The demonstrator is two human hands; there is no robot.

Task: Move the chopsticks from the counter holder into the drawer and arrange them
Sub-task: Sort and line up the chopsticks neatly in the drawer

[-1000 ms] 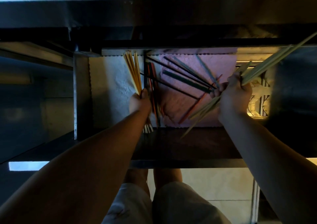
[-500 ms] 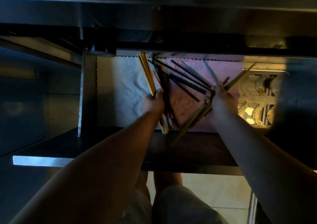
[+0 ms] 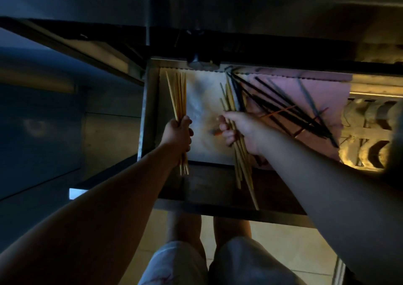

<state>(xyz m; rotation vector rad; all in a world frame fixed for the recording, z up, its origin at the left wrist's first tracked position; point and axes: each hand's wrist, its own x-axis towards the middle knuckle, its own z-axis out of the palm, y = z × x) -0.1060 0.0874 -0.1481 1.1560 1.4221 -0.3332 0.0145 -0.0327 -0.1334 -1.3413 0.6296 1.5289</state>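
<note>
**Holding two bundles over the open drawer**

Gripping a bundle apiece, both hands are over the drawer [image 3: 150, 110]. The left hand [image 3: 177, 135] is closed in a fist round a tight sheaf of yellow sticks [image 3: 180, 94], held close to the drawer's left wall and running nearly parallel to it; their near ends poke out below the fist, over the drawer's front edge. The right hand [image 3: 242, 132] is curled shut round a looser bundle of pale sticks [image 3: 242, 164] near the middle of the drawer, tilted a little, with their long near ends fanning out past the front edge and one reaching further than the rest.

Between the two hands the drawer floor shows a pale liner [image 3: 202, 97], bare but for a small orange bit just left of the right hand, too blurred to make out. To the right of that hand a pink liner [image 3: 322, 90] covers the rest of the floor, and on it lies a loose scatter of dark sticks [image 3: 283, 108], crossing one another and splaying out from the drawer's back edge towards its right side, with a couple of thin reddish ones among them. Beyond the drawer's right side is something lit yellow; I cannot tell what.
</note>
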